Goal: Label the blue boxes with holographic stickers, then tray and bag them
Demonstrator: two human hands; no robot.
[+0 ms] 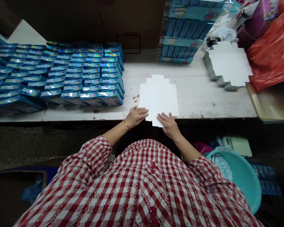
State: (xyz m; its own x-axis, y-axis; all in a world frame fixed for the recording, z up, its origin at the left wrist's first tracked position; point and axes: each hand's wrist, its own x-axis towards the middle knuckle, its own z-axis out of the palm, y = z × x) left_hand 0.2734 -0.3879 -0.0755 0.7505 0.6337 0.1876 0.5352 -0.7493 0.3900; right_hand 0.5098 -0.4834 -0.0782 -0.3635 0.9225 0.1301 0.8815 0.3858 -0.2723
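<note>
A flat white die-cut cardboard box blank (158,96) with notched edges lies plain side up at the table's front edge, its near flap jutting past the edge. My left hand (136,116) rests at its near left corner, fingers stretched out over the margin. On the near flap lies my right hand (169,124), its fingers spread flat. Neither hand is closed around anything. Whatever is under the blank is hidden.
Rows of upright blue boxes (85,75) fill the table's left. Wrapped stacks of blue boxes (182,41) stand at the back. A stack of white blanks (229,64) and a red plastic bag (272,50) are at right. Below right sits a turquoise basin (247,176) holding small white pieces.
</note>
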